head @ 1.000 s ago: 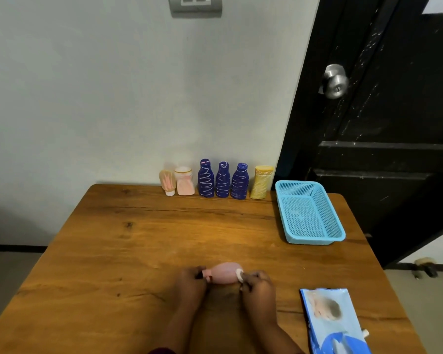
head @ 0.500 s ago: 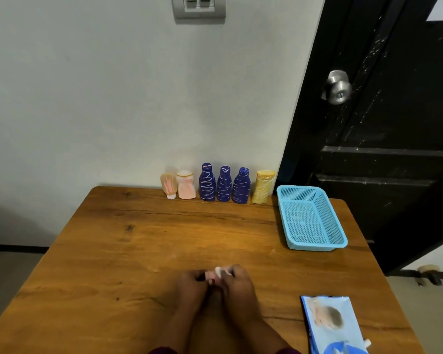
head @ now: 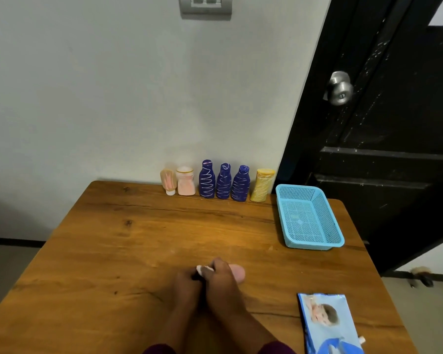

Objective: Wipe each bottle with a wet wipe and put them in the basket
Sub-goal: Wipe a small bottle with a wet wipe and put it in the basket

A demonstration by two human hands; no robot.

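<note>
A small pink plastic bottle [head: 237, 273] is gripped sideways over the wooden table [head: 138, 238], cap end in the left hand [head: 186, 282]. A white wet wipe [head: 202, 269] is pinched against it by the right hand [head: 221, 279]. The blue mesh basket [head: 315, 245] lies ahead-right (right hand nearer).

A wooden worktop [head: 138, 251] with dark knots and grain lines fills the lower view, lying under the right hand [head: 221, 279]. Beyond that hand, its far edge meets a plain pale wall [head: 113, 98]. High on the wall, a grey switch plate [head: 205, 5] is cut off by the frame. Up and to the hand's right stands a black door [head: 394, 123] with a round metal knob [head: 339, 88]. Far to the hand's left, grey floor [head: 8, 272] meets a dark skirting strip [head: 10, 240].
</note>
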